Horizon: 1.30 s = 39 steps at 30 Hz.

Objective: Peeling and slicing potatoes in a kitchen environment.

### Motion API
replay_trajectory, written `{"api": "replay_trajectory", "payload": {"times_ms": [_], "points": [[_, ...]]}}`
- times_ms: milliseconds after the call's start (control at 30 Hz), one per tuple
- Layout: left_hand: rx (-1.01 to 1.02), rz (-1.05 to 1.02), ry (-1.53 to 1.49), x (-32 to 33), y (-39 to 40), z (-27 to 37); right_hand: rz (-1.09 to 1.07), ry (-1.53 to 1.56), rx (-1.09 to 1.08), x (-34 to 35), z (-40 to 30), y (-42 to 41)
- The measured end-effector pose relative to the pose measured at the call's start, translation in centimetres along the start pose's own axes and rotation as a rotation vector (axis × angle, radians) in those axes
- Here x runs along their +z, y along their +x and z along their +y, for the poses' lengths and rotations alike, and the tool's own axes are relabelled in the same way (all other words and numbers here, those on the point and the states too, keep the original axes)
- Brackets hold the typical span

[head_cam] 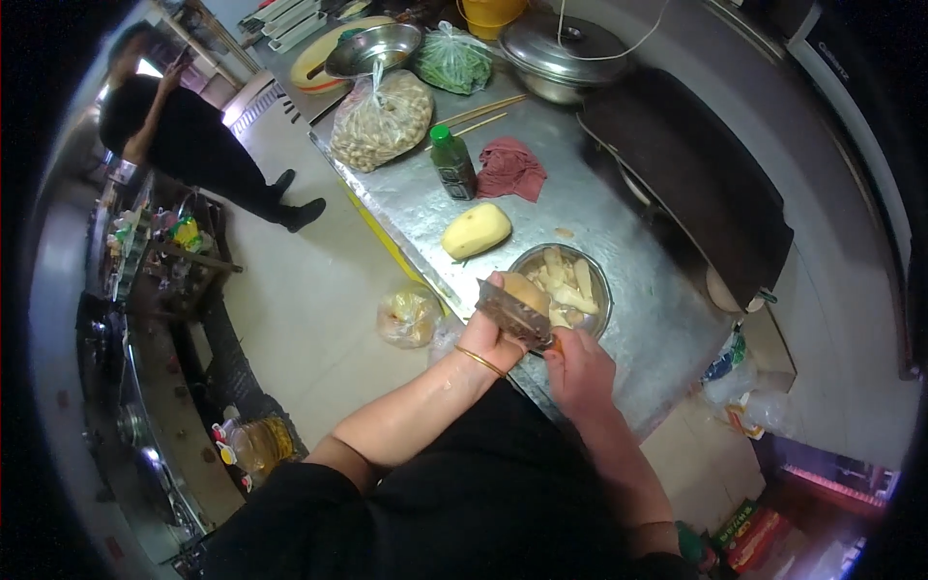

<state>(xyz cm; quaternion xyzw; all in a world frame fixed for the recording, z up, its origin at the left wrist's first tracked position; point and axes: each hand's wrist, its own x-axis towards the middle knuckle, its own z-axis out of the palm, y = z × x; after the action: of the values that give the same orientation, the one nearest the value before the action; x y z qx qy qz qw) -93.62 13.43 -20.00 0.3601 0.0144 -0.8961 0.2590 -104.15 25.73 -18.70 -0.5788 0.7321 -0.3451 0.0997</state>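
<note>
My left hand [487,337], with a gold-coloured bangle at the wrist, holds a brownish potato [528,290] over the near left rim of a metal bowl [608,284]. Pale peelings [569,279] lie inside that bowl. In my right hand [581,371] is the handle of a knife with a broad, dark, stained blade [513,313]. The blade lies across the near side of the potato and hides part of it and of my left fingers. A peeled yellow potato [477,230] rests on the metal table [638,377], beyond the bowl to the left.
Farther along the table are a green-capped bottle [453,165], a red cloth [511,170], chopsticks [478,116], a bag of peanuts [384,119] and a lidded pot [562,51]. A dark curved cover [689,181] stands at right. Another person [181,130] stands across the aisle.
</note>
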Motion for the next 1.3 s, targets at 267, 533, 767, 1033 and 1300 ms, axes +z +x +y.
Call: {"api": "replay_trajectory", "payload": {"times_ms": [267, 533, 767, 1033, 1300], "points": [[0.066, 0.14, -0.015, 0.1, -1.5, 0.6, -0.078, -0.047, 0.137, 2.1, 2.0, -1.8], [-0.02, 0.12, 0.028, -1.3, -0.7, -0.5, -0.155, -0.052, 0.229, 1.0, 0.7, -1.0], [-0.117, 0.053, -0.022, -0.2, -1.9, 1.0, -0.236, -0.08, 0.503, -0.2, 7.5, -3.1], [-0.333, -0.043, 0.082, -1.3, 0.9, 1.5, -0.159, 0.056, 0.236, -2.3, 0.5, 0.2], [-0.395, -0.14, 0.089, -1.6, 0.2, 2.0, -0.226, -0.078, 0.191, -1.8, 2.7, 2.4]]}}
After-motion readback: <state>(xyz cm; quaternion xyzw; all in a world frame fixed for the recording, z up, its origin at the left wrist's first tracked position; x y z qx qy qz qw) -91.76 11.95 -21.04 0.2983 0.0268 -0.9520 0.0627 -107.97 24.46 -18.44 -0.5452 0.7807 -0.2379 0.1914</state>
